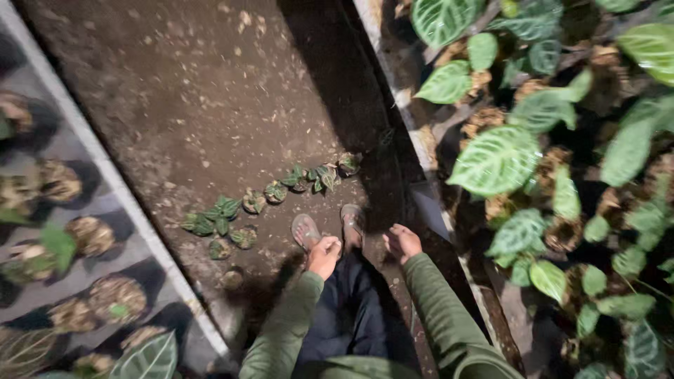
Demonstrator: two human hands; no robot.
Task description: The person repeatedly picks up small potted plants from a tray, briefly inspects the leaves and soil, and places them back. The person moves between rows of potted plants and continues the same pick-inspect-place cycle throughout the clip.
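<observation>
Left bench (105,168): a long raised counter edged by a pale rail, running diagonally up the frame. It carries dark pots of coarse brown potting medium (116,298); a few hold green leaves, and one large veined leaf (147,358) shows at the bottom edge.

Dirt floor (210,91): a bare earthen aisle between the two benches, scattered with small clods.

Small potted plantlets (270,193): a loose curved row set on the floor, from a leafy cluster at lower left (210,221) up to the last pot at upper right (349,163). Each is a little pot of dark green, pale-veined leaves. They lie just ahead of the feet and well below both hands.

Sandalled feet (330,228): two, side by side on the dirt, toes toward the row.

Left hand (324,253): hanging at the side in an olive sleeve, fingers curled loosely inward; the grip is closed on nothing that can be seen.

Right hand (403,242): likewise hanging, fingers bent in a loose fist, nothing visible in it.

Right bench (393,84): a raised bed behind a pale edge, thick with large green leaves with white veins (495,160) among brown husk-filled pots.

Stage, as judged: standing over the floor row with both hands free, between handlings. Any pick-up from here would call for bending or crouching low, then taking one small pot by its body, clear of the leaves of its neighbours.
</observation>
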